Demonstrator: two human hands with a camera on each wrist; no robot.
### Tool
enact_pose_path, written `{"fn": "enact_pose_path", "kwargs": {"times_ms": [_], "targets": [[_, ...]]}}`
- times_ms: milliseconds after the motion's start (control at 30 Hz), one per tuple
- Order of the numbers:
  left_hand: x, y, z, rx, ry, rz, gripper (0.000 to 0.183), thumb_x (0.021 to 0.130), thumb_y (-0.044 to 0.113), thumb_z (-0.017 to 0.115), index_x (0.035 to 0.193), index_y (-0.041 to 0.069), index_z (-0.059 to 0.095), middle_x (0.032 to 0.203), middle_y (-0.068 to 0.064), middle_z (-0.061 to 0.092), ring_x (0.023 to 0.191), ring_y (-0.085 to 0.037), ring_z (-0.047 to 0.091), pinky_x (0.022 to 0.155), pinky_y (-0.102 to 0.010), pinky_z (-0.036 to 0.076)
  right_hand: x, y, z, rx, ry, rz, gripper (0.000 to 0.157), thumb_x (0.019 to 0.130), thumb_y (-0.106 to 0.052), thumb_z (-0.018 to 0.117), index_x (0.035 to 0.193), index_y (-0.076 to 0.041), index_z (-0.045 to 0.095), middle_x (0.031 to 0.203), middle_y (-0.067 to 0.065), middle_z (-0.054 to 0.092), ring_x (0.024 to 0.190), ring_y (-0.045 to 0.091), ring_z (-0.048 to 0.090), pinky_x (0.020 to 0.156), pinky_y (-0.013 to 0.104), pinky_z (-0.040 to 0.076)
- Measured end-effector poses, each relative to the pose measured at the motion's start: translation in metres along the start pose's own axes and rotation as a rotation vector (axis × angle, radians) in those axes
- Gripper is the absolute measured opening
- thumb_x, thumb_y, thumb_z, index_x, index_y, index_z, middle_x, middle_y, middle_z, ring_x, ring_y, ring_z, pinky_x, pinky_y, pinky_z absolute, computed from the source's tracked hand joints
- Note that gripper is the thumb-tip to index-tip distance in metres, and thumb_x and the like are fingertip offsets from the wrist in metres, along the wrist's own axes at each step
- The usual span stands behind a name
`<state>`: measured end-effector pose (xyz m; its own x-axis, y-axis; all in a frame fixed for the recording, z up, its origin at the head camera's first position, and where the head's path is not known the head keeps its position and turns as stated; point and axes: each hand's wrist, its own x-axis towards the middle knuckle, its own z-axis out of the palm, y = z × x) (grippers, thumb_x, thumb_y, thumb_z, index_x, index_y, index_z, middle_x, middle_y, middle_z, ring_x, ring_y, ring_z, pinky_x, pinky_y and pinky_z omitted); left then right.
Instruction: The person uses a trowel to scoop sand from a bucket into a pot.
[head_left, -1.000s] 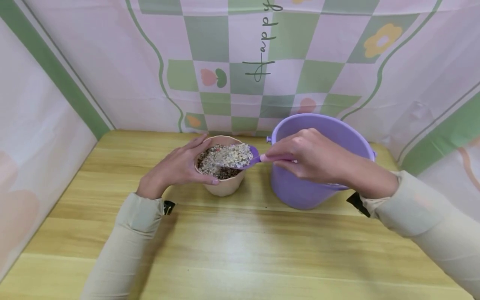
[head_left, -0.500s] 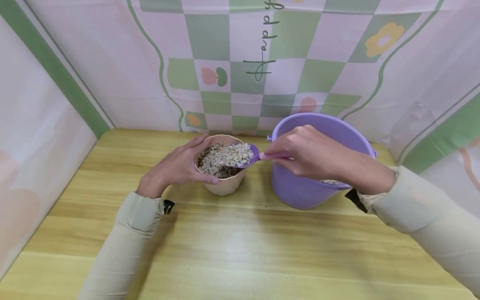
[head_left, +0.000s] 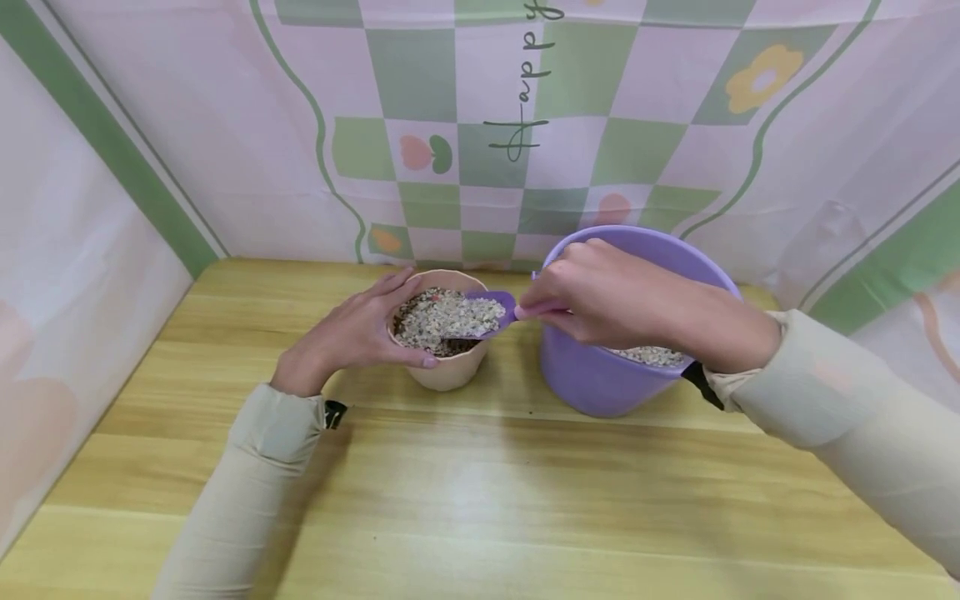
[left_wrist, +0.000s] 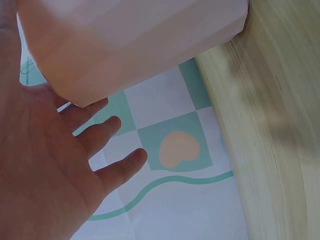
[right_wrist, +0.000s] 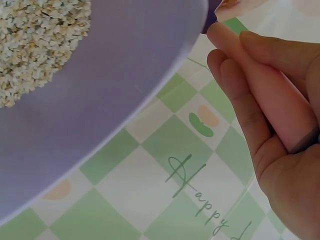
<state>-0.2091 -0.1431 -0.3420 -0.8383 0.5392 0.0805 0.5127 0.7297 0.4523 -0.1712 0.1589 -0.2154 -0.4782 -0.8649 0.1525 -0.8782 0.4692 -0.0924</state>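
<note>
A peach-pink flowerpot (head_left: 448,372) stands on the table, with pale gravel (head_left: 431,317) and darker brown material inside. My left hand (head_left: 358,329) holds it by the upper side, thumb at the front and fingers round the back; in the left wrist view several outer fingers (left_wrist: 122,167) spread away from the pot wall (left_wrist: 135,45). My right hand (head_left: 603,296) grips the pink handle (right_wrist: 277,92) of a trowel. The trowel's purple blade (head_left: 501,310), heaped with pale gravel, tilts over the right part of the pot opening. Gravel hides the blade's tip.
Right of the pot stands a purple bucket (head_left: 600,387) with pale gravel (right_wrist: 40,45) in it, partly beneath my right forearm. A light wooden table (head_left: 450,500) carries both. A checkered cloth (head_left: 495,150) hangs behind, with further cloth at both sides.
My right hand has shifted slightly left and turned the trowel, so more of its purple blade shows. Gravel covers more of the pot's surface. My left hand stays on the pot.
</note>
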Motion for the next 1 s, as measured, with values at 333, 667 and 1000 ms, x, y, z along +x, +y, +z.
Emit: {"fn": "enact_pose_path", "kwargs": {"times_ms": [333,667,1000], "targets": [[0.000,0.000,0.002,0.003,0.004,0.011,0.119,0.066,0.073,0.078,0.158,0.016,0.029,0.165,-0.011,0.018,0.147,-0.035,0.024,0.112,-0.059,0.031,0.006,0.000,-0.006,-0.013,-0.093,0.008,0.036,0.092,-0.006,0.069,0.062,-0.020,0.056,0.053,-0.011,0.041,0.049,0.004,0.037,0.048,0.026,0.039],[0.001,0.000,0.002,0.017,0.006,0.021,0.119,0.066,0.074,0.077,0.158,0.015,0.029,0.164,-0.012,0.018,0.149,-0.033,0.022,0.114,-0.058,0.030,0.010,-0.006,-0.022,-0.109,-0.161,0.044,0.041,0.090,-0.001,0.063,0.057,-0.019,0.047,0.056,-0.011,0.025,0.051,0.007,0.030,0.048,0.027,0.036],[0.002,-0.001,0.001,0.025,0.006,0.028,0.118,0.067,0.073,0.078,0.158,0.016,0.029,0.164,-0.014,0.019,0.149,-0.034,0.020,0.113,-0.058,0.030,0.014,-0.009,-0.038,-0.210,-0.204,0.100,0.029,0.091,-0.009,0.067,0.067,-0.024,0.067,0.056,-0.011,0.050,0.053,0.009,0.051,0.049,0.035,0.037]]}}
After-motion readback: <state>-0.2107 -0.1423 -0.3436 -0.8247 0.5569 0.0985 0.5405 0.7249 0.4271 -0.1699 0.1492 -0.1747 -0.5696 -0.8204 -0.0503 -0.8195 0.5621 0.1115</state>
